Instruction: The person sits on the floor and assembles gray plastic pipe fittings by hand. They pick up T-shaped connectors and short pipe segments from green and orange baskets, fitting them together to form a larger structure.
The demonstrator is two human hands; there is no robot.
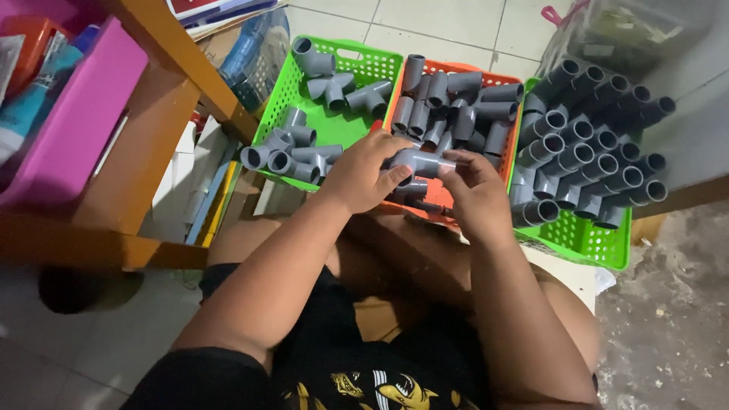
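Carefully joining a grey pipe fitting over the baskets

Three slotted plastic baskets sit far of my knees: green left (285, 83), orange middle (497, 77), green right (600, 247), all holding grey fittings. Best to keep the grey plastic tee fitting (420, 161) level. My left hand (363, 176) clamps its near-left end; my right hand (474, 190) pinches its right end.

Room lies open above 3 pipe-filled baskets (607, 254); a wooden shelf frame (182, 68) blocks the left side.
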